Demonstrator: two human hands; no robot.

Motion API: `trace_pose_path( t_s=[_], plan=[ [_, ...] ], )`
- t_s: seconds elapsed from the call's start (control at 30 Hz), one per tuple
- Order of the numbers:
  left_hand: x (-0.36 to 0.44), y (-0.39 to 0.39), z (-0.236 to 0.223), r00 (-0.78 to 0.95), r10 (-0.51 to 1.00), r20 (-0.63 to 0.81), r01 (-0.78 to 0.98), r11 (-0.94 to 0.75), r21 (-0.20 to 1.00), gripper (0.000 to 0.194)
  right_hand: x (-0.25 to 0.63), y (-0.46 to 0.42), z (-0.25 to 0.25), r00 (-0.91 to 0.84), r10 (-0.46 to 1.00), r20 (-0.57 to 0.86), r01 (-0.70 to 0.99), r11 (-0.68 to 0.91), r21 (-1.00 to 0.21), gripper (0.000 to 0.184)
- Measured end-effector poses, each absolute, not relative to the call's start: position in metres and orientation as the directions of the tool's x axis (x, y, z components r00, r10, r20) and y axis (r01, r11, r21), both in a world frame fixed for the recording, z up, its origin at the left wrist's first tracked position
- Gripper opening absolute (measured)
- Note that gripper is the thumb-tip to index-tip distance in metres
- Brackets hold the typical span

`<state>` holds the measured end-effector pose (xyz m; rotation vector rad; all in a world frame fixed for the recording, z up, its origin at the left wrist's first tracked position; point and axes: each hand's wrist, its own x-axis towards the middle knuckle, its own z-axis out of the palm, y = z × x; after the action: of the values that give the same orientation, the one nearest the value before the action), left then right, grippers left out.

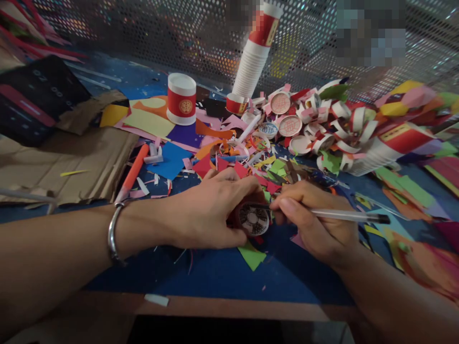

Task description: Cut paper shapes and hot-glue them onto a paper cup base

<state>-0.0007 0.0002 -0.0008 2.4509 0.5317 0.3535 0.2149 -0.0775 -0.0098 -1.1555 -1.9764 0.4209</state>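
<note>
My left hand (215, 208), a silver bangle on its wrist, is closed round a small paper cup (255, 220). The cup's round base faces me and bears a dark drawn pattern of rings and spokes. Most of its red side is hidden under my fingers. In a pinch grip, my right hand (311, 224) holds a pen (335, 215) with a clear barrel and a black end. The pen's dark tip reaches the upper part of the cup's base; I cannot tell whether it touches. A green paper scrap (252, 256) lies just below the cup.
Coloured paper scraps (211, 143) litter the blue table (215, 274). A red-and-white cup (181, 99) stands behind them, beside a tall stack of cups (251, 67). Cut cup pieces (290, 125) are heaped at the right. Cardboard (89, 162) and an orange marker (135, 169) lie left.
</note>
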Motion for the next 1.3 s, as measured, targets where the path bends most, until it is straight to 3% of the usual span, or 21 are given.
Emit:
trace_pose_path(
  t_s=[1.3],
  plan=[
    [-0.0002,0.0002,-0.0002,0.892,0.435,0.12,0.276,-0.736,0.618,0.046,0.2134,-0.078,-0.0086,-0.325,0.828,0.457,0.549,0.559,-0.622,0.019]
  ],
)
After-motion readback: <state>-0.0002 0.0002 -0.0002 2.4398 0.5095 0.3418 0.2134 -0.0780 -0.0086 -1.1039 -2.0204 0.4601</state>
